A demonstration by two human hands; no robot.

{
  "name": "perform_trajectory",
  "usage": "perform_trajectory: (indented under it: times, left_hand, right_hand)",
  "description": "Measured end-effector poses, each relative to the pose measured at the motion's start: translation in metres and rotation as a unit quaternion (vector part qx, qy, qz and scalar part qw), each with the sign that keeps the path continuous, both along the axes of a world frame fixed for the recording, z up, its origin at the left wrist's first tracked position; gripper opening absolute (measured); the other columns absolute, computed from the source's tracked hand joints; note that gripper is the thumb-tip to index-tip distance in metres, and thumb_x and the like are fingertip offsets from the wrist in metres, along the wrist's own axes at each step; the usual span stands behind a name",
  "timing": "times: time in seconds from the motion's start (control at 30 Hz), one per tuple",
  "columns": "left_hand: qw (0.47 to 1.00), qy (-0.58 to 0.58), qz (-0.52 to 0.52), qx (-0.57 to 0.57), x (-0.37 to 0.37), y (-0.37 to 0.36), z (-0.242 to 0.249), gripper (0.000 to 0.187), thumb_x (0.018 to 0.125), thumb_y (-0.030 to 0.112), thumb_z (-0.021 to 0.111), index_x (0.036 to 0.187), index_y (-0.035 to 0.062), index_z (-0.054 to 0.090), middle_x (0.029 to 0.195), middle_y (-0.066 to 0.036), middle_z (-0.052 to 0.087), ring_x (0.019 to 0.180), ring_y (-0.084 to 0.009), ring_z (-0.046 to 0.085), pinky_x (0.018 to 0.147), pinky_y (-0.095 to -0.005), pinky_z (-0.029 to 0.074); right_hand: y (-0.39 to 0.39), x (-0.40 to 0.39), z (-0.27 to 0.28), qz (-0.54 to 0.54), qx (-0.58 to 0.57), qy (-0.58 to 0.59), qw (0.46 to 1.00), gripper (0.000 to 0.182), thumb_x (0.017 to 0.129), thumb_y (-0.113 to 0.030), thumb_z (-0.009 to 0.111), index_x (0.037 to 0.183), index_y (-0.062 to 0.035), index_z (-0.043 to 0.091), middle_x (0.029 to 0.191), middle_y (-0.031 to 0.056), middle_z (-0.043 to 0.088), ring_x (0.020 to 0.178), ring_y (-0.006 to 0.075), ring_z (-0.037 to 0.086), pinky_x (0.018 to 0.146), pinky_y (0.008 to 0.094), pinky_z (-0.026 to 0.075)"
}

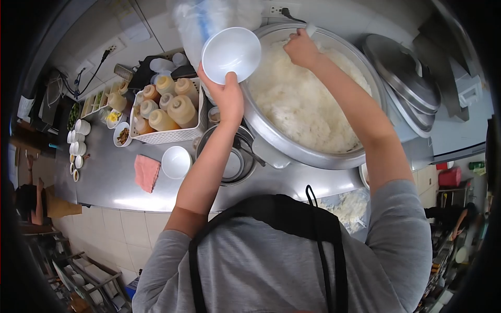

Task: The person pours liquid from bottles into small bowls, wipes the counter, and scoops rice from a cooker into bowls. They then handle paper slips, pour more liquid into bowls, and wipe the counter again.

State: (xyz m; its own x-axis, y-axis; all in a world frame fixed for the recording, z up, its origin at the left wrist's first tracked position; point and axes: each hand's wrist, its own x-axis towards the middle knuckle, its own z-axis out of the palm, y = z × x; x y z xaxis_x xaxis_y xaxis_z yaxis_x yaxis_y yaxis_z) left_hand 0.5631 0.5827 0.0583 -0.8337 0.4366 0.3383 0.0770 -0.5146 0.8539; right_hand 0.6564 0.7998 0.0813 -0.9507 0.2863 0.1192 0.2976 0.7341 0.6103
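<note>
My left hand grips an empty white bowl, thumb over its near rim, raised at the left edge of a large metal pot. Cooked white rice fills much of that pot, and faint steam hangs over it. Over the far side of the rice, my right hand is closed around a white utensil handle; its working end is hidden. Below my left forearm, a metal basin holds a dark-handled utensil and a smaller round container. Another white bowl sits on the steel counter.
A white basket of squeeze bottles stands left of the pot. Near it are a pink cloth, a bowl of dark food and stacked small cups. Metal lids lean at right. Other people stand beyond the counter.
</note>
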Motion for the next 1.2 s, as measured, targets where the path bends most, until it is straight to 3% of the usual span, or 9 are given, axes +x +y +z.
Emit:
perform_trajectory:
  times: [0.17, 0.23, 0.4, 0.67, 0.73, 0.83, 0.93, 1.07, 1.2]
  left_hand:
    - [0.999, 0.026, 0.022, -0.028, 0.002, -0.004, 0.005, 0.062, 0.073, -0.001, 0.043, 0.13, -0.0003, 0.02, 0.122, -0.018, 0.036, 0.114, -0.0276, 0.04, 0.099, -0.034, 0.029]
    - [0.999, 0.028, 0.023, -0.021, 0.001, -0.003, 0.004, 0.062, 0.073, 0.0, 0.043, 0.13, -0.0003, 0.02, 0.122, -0.019, 0.036, 0.114, -0.028, 0.04, 0.099, -0.0341, 0.029]
    - [0.999, 0.041, 0.016, -0.005, 0.003, -0.003, 0.003, 0.062, 0.073, 0.0, 0.043, 0.13, -0.0005, 0.02, 0.123, -0.019, 0.036, 0.115, -0.0286, 0.04, 0.099, -0.0342, 0.028]
    - [1.0, 0.028, 0.005, 0.012, 0.002, -0.001, 0.001, 0.061, 0.072, -0.002, 0.043, 0.129, -0.0002, 0.023, 0.124, -0.019, 0.037, 0.115, -0.0286, 0.04, 0.1, -0.0337, 0.028]
    - [1.0, 0.023, 0.0, 0.009, -0.001, 0.0, -0.001, 0.061, 0.072, -0.002, 0.043, 0.129, 0.0001, 0.023, 0.124, -0.019, 0.037, 0.115, -0.0284, 0.04, 0.1, -0.0337, 0.028]
    - [1.0, 0.015, -0.008, 0.007, 0.002, -0.001, 0.0, 0.061, 0.072, -0.003, 0.043, 0.129, 0.0005, 0.023, 0.124, -0.018, 0.037, 0.115, -0.0281, 0.04, 0.1, -0.0337, 0.028]
    - [1.0, 0.019, -0.011, 0.011, -0.001, 0.001, -0.002, 0.061, 0.072, -0.003, 0.043, 0.129, 0.0006, 0.023, 0.123, -0.018, 0.037, 0.115, -0.0277, 0.04, 0.1, -0.0337, 0.028]
    - [1.0, 0.002, -0.015, 0.022, 0.0, 0.002, -0.002, 0.06, 0.072, -0.003, 0.043, 0.129, 0.0006, 0.024, 0.122, -0.017, 0.038, 0.115, -0.0274, 0.04, 0.1, -0.0338, 0.028]
    - [0.999, 0.015, -0.015, 0.031, -0.001, 0.003, -0.003, 0.06, 0.071, -0.004, 0.042, 0.128, 0.0012, 0.024, 0.122, -0.017, 0.038, 0.114, -0.0273, 0.04, 0.1, -0.0338, 0.027]
  right_hand:
    - [-0.019, 0.004, -0.003, -0.017, -0.054, -0.027, 0.998, 0.014, 0.069, -0.01, 0.054, 0.07, -0.008, 0.068, 0.077, 0.0075, 0.064, 0.087, 0.0251, 0.055, 0.088, 0.0405, 0.031]
    - [-0.02, 0.011, -0.014, 0.027, -0.035, 0.031, 0.999, 0.009, 0.063, -0.01, 0.059, 0.07, -0.0109, 0.065, 0.066, 0.0056, 0.061, 0.085, 0.0189, 0.055, 0.085, 0.0379, 0.029]
    - [-0.058, 0.027, -0.027, 0.036, -0.072, -0.016, 0.997, 0.009, 0.062, -0.009, 0.061, 0.07, -0.0114, 0.063, 0.066, 0.0029, 0.06, 0.084, 0.018, 0.054, 0.085, 0.0375, 0.03]
    - [-0.113, 0.082, 0.049, 0.105, -0.117, -0.022, 0.987, 0.007, 0.07, -0.006, 0.058, 0.075, -0.0106, 0.061, 0.07, 0.0021, 0.06, 0.086, 0.0201, 0.052, 0.09, 0.0412, 0.03]
    - [-0.098, 0.107, 0.068, 0.134, -0.082, 0.197, 0.968, 0.006, 0.075, -0.011, 0.06, 0.08, -0.0126, 0.062, 0.071, 0.0027, 0.059, 0.086, 0.0206, 0.052, 0.088, 0.0409, 0.03]
    - [-0.112, 0.144, 0.101, 0.039, -0.228, 0.191, 0.954, 0.006, 0.077, -0.017, 0.062, 0.081, -0.0133, 0.062, 0.069, 0.0039, 0.058, 0.086, 0.021, 0.053, 0.085, 0.0407, 0.03]
    - [-0.115, 0.158, 0.069, 0.024, -0.371, 0.036, 0.928, 0.012, 0.078, -0.023, 0.062, 0.08, -0.0114, 0.061, 0.072, 0.0077, 0.059, 0.084, 0.024, 0.055, 0.086, 0.0428, 0.03]
    - [-0.1, 0.129, 0.005, 0.007, -0.351, 0.024, 0.936, 0.014, 0.075, -0.026, 0.064, 0.081, -0.0138, 0.062, 0.071, 0.0059, 0.059, 0.084, 0.0218, 0.054, 0.084, 0.0414, 0.03]
    - [-0.071, 0.086, -0.028, -0.005, -0.22, -0.023, 0.975, 0.007, 0.076, -0.019, 0.06, 0.079, -0.0146, 0.065, 0.071, 0.0027, 0.06, 0.084, 0.0188, 0.055, 0.079, 0.0378, 0.032]
